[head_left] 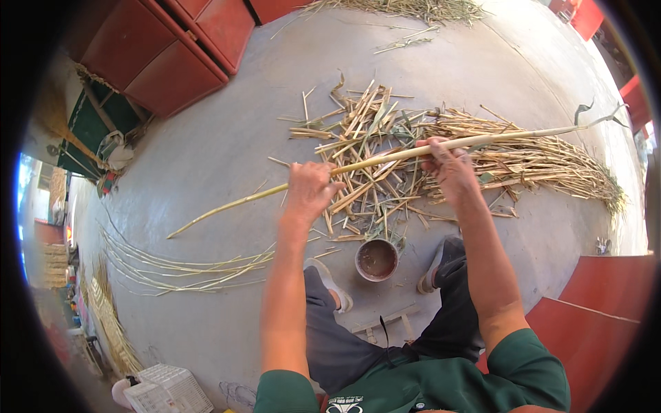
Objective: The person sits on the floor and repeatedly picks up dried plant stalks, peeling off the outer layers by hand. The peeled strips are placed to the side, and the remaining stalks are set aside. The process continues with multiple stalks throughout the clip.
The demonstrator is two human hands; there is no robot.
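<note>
A long pale-green dry stalk (385,159) stretches across in front of me, thin at the left end and with withered leaves at the right end. My left hand (310,189) is closed round its thinner part. Farther right, my right hand (447,168) grips the thicker part, fingers wrapped about it. Beneath the stalk lies a loose heap of short stalk pieces and leaves (365,127). A thick bundle of long stalks (551,165) lies to the right of that heap. Between my feet stands a round container (376,260) with brownish liquid inside.
Several long thin strips (179,265) lie on the grey floor (206,330) at left. A bundle of pale stalks (113,330) and a white basket (169,389) are at lower left. Red panels (165,62) stand at upper left; red boards (585,316) are at right. More straw (420,8) lies far ahead.
</note>
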